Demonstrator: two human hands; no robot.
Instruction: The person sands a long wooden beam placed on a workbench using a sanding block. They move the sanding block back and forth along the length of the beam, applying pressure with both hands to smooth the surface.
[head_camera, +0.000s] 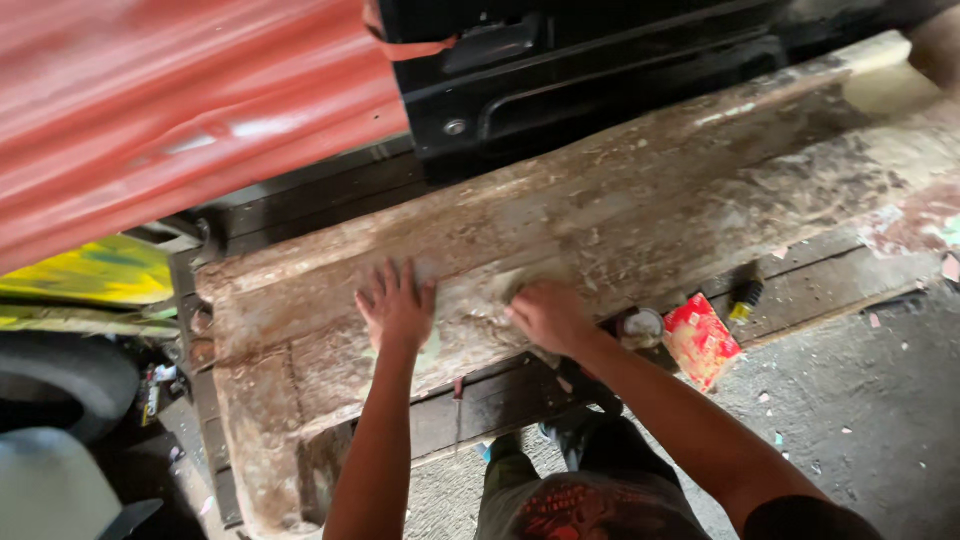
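Head view: big worn beam (620, 210) runs across the frame. Left hand (396, 308) lies flat on it, fingers spread. Right hand (546, 314) just beside, curled on the beam; can't tell if it's gripping anything. Red packet (701, 340) below the beam.

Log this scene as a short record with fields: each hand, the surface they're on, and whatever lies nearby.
left hand: left hand flat, fingers spread, on the worn, whitish-brown wooden beam
right hand: right hand closed, pressed on the same beam; whether it holds anything is unclear
above: black metal panel, red corrugated sheet
nearby: red packet, small round tin, on a dark plank by the concrete floor
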